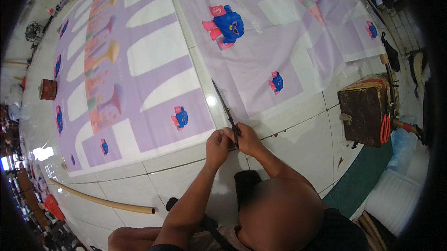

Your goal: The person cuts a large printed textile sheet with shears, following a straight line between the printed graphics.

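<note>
Head view: right hand, fingers wrapped around scissors; left hand, fingers pinched beside the scissors' handles, contents indeterminable. Left of scissors: flat sheet; right: creased sheet, liable to nicking should the blades drift.

In the fingers, the scissors look like dull, dark metal. Beyond the fingers, the flat sheet and creased sheet look like smooth, faintly shiny plastic. Below the fingers, the tiled floor is glossy; to their right, the box looks rough.
</note>
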`<action>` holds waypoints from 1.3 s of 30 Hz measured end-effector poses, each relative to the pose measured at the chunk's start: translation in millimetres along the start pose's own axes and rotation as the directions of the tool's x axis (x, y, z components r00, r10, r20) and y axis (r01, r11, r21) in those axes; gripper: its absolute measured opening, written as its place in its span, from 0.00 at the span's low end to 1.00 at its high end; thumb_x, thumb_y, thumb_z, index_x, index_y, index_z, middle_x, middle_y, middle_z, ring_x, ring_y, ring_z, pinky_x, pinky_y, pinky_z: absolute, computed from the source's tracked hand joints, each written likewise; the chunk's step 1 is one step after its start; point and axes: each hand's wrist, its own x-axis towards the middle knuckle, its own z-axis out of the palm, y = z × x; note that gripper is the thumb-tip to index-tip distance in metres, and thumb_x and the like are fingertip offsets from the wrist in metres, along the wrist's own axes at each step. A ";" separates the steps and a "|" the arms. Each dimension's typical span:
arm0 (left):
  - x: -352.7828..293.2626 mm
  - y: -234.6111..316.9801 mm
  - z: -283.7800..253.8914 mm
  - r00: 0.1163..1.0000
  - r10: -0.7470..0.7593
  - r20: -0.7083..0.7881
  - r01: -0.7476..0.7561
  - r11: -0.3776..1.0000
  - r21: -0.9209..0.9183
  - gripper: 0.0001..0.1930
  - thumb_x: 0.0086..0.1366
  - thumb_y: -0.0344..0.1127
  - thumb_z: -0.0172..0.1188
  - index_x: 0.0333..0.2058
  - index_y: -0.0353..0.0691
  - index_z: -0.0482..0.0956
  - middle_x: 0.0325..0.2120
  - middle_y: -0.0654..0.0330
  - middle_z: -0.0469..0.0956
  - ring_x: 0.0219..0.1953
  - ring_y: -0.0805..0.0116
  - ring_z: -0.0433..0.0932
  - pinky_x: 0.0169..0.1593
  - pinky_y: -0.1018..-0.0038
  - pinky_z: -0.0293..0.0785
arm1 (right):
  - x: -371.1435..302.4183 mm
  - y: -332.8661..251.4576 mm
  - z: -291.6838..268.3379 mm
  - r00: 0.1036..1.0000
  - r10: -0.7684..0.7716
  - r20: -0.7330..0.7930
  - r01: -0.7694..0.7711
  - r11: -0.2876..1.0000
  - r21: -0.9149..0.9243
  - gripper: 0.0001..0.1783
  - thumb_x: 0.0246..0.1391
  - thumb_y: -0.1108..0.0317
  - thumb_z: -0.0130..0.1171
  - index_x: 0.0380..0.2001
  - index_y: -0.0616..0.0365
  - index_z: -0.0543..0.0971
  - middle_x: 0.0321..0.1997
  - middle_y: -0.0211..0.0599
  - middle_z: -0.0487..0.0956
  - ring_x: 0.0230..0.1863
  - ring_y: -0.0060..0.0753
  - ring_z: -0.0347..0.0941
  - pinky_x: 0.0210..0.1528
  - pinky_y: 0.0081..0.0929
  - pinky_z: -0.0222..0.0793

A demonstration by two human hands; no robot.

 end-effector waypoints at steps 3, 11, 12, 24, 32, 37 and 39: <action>-3.1 15.3 -11.0 0.996 -0.074 -0.043 0.063 0.975 -0.215 0.09 0.72 0.37 0.54 0.36 0.38 0.76 0.26 0.62 0.79 0.25 0.75 0.78 0.31 0.78 0.74 | -8.4 -3.3 -8.0 0.990 0.012 0.139 -0.026 0.995 0.100 0.26 0.61 0.46 0.62 0.30 0.61 0.72 0.20 0.25 0.69 0.20 0.19 0.66 0.23 0.21 0.64; 61.8 74.4 -96.2 0.912 0.095 -0.399 -0.187 0.962 -0.200 0.10 0.70 0.37 0.49 0.31 0.40 0.74 0.21 0.63 0.74 0.23 0.77 0.70 0.28 0.78 0.65 | -32.8 -25.3 -65.4 0.949 0.009 0.316 -0.164 0.868 0.469 0.09 0.67 0.66 0.50 0.34 0.60 0.70 0.27 0.29 0.72 0.26 0.19 0.64 0.29 0.23 0.64; 71.5 78.4 -103.5 0.908 0.009 -0.420 -0.099 0.976 -0.194 0.10 0.69 0.38 0.51 0.31 0.40 0.74 0.21 0.63 0.73 0.23 0.77 0.70 0.28 0.78 0.66 | -28.1 -25.6 -70.5 0.962 -0.007 0.273 -0.108 0.908 0.405 0.09 0.67 0.67 0.50 0.34 0.60 0.70 0.28 0.29 0.72 0.26 0.18 0.64 0.28 0.22 0.64; 87.4 50.0 -138.6 0.856 0.104 -0.506 0.144 0.893 0.427 0.20 0.61 0.40 0.61 0.47 0.34 0.75 0.41 0.47 0.76 0.43 0.51 0.77 0.48 0.60 0.73 | -32.3 -132.1 -85.8 0.992 0.083 -0.095 -0.081 0.996 0.034 0.19 0.64 0.53 0.59 0.32 0.58 0.71 0.21 0.26 0.69 0.22 0.19 0.66 0.27 0.23 0.67; 46.8 103.8 -134.5 0.945 0.265 -0.191 -0.084 0.762 0.642 0.24 0.59 0.38 0.65 0.55 0.44 0.74 0.50 0.47 0.72 0.51 0.47 0.74 0.53 0.56 0.73 | -63.5 -151.9 -83.7 0.899 0.384 -0.209 -0.358 0.921 0.153 0.20 0.58 0.49 0.66 0.28 0.51 0.72 0.17 0.20 0.67 0.17 0.16 0.60 0.20 0.22 0.56; 79.8 113.6 -132.7 0.950 0.311 -0.035 -0.192 0.667 0.720 0.25 0.59 0.38 0.65 0.57 0.47 0.75 0.52 0.51 0.71 0.53 0.50 0.73 0.55 0.58 0.72 | -21.5 -122.2 -79.6 0.906 0.407 -0.115 -0.383 0.905 0.186 0.19 0.58 0.48 0.66 0.27 0.49 0.73 0.17 0.19 0.66 0.17 0.15 0.59 0.20 0.21 0.55; 94.9 111.1 -118.7 0.939 0.343 0.004 -0.234 0.634 0.737 0.26 0.58 0.38 0.66 0.57 0.48 0.75 0.52 0.52 0.71 0.53 0.51 0.73 0.55 0.57 0.72 | -13.3 -128.7 -70.9 0.896 0.429 -0.110 -0.409 0.897 0.166 0.18 0.61 0.51 0.64 0.32 0.54 0.74 0.23 0.19 0.68 0.24 0.16 0.62 0.23 0.23 0.55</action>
